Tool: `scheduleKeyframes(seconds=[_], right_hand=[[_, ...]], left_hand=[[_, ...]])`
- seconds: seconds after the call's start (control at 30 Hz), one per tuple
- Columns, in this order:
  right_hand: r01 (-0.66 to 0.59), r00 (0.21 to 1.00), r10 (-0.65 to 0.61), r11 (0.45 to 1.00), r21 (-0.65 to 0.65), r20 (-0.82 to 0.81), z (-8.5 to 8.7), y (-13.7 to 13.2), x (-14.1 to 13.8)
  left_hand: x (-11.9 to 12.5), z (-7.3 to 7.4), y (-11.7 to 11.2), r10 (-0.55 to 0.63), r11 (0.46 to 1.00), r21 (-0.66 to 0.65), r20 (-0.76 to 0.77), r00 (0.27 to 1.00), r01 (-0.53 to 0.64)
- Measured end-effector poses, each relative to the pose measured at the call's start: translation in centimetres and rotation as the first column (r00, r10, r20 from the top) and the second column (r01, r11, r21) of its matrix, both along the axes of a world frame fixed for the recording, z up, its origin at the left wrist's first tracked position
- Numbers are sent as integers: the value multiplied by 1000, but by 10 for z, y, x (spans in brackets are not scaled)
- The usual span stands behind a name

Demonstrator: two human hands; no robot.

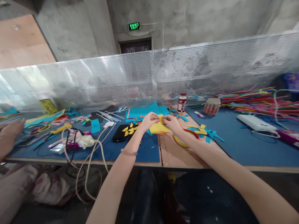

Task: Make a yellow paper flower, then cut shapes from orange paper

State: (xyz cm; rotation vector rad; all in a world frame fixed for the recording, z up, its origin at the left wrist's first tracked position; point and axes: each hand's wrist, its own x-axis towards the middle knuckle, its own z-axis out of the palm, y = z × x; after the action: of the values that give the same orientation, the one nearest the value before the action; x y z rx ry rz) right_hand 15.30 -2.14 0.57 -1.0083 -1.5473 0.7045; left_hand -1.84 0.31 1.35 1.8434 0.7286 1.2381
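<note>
My left hand (149, 120) and my right hand (172, 123) meet over the table, both pinching the top edge of a yellow sheet of paper (158, 128). The sheet hangs just above the table near the seam between a blue mat (130, 149) and bare wood (177, 154). Small yellow paper scraps (129, 129) lie left of the sheet beside a black phone (120, 133). A pair of scissors with yellow and red handles (184, 138) lies under my right wrist. Blue paper sheets (146, 111) lie behind my hands.
A small bottle with a red cap (182, 102) and a round tin (211, 106) stand behind. Coloured sticks (254, 99) are heaped at right, near a white power bank (255, 123). Cables (88, 155) hang off the front edge. Another person's hand (11, 129) rests at far left. A perforated metal screen (149, 74) backs the table.
</note>
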Motion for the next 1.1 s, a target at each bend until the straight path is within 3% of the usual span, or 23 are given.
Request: scheduleKeyframes(seconds=[0.6,1.1], right_hand=[[-114,973,98,991,-65,-209,2,-2,-3],[-193,912,164,980,-42,-375,-5,7,-2]], left_hand=[[-1,2,-1,65,997,44,13,998,-65],[6,12,-12,40,998,46,78,996,-44]])
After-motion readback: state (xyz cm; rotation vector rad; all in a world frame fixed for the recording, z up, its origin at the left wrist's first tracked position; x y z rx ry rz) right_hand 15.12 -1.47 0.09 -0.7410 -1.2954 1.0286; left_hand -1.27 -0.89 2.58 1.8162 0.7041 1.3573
